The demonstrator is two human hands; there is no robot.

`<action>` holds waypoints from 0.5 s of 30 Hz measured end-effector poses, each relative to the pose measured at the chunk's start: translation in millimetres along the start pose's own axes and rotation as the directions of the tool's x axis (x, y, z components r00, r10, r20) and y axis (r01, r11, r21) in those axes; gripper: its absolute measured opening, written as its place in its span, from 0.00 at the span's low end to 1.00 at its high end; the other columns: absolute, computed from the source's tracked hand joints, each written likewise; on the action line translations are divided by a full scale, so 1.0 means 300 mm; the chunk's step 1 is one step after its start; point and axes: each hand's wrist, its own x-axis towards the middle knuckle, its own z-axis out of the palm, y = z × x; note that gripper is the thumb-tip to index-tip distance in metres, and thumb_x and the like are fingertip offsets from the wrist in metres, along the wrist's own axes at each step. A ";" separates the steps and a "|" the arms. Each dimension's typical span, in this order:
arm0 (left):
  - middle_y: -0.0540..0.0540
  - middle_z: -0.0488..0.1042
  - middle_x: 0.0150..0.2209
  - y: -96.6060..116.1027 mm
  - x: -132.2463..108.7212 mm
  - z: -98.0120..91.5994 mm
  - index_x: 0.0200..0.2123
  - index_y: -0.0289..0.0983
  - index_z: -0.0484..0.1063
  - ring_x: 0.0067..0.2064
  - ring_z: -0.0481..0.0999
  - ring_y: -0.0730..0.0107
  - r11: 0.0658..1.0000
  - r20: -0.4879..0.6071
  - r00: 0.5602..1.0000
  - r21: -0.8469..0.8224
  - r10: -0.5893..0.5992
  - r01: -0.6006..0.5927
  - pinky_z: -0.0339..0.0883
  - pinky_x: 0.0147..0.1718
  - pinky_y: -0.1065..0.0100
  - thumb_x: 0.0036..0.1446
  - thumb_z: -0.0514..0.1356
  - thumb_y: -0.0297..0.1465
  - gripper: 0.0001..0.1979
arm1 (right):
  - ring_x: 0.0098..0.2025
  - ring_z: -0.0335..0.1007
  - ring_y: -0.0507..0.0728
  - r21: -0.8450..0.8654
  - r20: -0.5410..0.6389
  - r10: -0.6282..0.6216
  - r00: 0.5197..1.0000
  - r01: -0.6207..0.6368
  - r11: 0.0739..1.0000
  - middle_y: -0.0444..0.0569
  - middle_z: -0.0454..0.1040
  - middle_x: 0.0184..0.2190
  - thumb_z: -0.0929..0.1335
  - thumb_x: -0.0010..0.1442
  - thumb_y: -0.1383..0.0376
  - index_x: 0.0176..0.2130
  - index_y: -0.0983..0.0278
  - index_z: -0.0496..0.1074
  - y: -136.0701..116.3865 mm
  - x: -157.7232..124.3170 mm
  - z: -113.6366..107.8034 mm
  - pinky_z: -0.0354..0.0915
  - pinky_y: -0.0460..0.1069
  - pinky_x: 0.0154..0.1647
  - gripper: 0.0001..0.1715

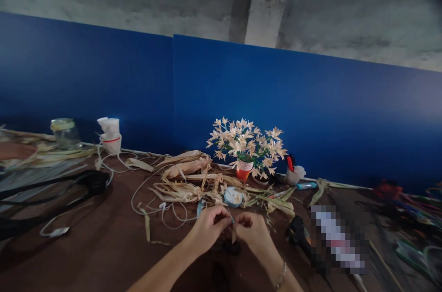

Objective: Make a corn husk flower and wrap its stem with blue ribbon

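My left hand (210,226) and my right hand (251,231) meet above the front of the table, thumbs and fingertips pinched close together. Between the fingertips shows a thin greenish stem-like piece (232,219), blurred and mostly covered by the fingers. A small tan strip (234,236) hangs below my right fingertips; it looks like husk. Just beyond the hands lies a round light-blue container (234,196) with pale bits in it. Dry corn husks (188,167) are heaped behind my left hand.
Pale husk-like flowers stand in a red-and-white cup (244,170). A black glue-gun-like tool (299,232) lies right of my hands. At left are a glass jar (66,135), a white cup (112,143), a white cable and a dark strapped object (93,181). Another person's hand (17,150) shows far left.
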 end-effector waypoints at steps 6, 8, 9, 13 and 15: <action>0.49 0.70 0.17 -0.011 0.004 -0.003 0.24 0.35 0.67 0.19 0.66 0.74 0.978 0.134 0.986 -0.168 -0.104 0.126 0.58 0.20 0.73 0.44 0.59 0.38 0.11 | 0.18 0.59 0.47 0.391 0.316 0.104 0.943 -0.230 0.891 0.43 0.67 0.14 0.65 0.41 0.70 0.18 0.69 0.71 -0.003 -0.011 -0.017 0.53 0.43 0.22 0.06; 0.49 0.71 0.17 -0.006 0.001 -0.004 0.25 0.34 0.68 0.19 0.67 0.73 0.974 0.153 0.981 -0.175 -0.121 0.147 0.58 0.20 0.73 0.44 0.59 0.37 0.11 | 0.23 0.64 0.50 0.459 0.394 0.079 0.916 -0.270 0.847 0.47 0.71 0.18 0.65 0.42 0.68 0.22 0.70 0.73 0.001 -0.017 -0.018 0.56 0.44 0.26 0.07; 0.48 0.71 0.18 -0.003 -0.001 -0.005 0.25 0.34 0.68 0.19 0.67 0.73 0.973 0.156 0.980 -0.173 -0.123 0.150 0.58 0.20 0.73 0.44 0.59 0.37 0.11 | 0.24 0.65 0.51 0.476 0.416 0.071 0.907 -0.284 0.832 0.48 0.71 0.20 0.65 0.42 0.68 0.23 0.70 0.73 0.003 -0.019 -0.018 0.57 0.44 0.27 0.08; 0.48 0.71 0.19 0.011 -0.009 -0.007 0.25 0.34 0.69 0.20 0.66 0.74 0.977 0.159 0.979 -0.150 -0.128 0.153 0.57 0.20 0.74 0.44 0.59 0.37 0.11 | 0.24 0.65 0.51 0.519 0.456 0.051 0.889 -0.312 0.796 0.48 0.71 0.20 0.65 0.43 0.69 0.22 0.70 0.73 -0.003 -0.028 -0.017 0.57 0.45 0.28 0.07; 0.48 0.71 0.19 0.016 -0.012 -0.009 0.25 0.34 0.68 0.19 0.65 0.75 0.980 0.164 0.978 -0.132 -0.127 0.150 0.55 0.18 0.75 0.44 0.58 0.37 0.11 | 0.23 0.63 0.50 0.530 0.477 0.042 0.878 -0.326 0.783 0.47 0.70 0.19 0.65 0.44 0.68 0.21 0.70 0.73 -0.010 -0.031 -0.017 0.57 0.45 0.28 0.08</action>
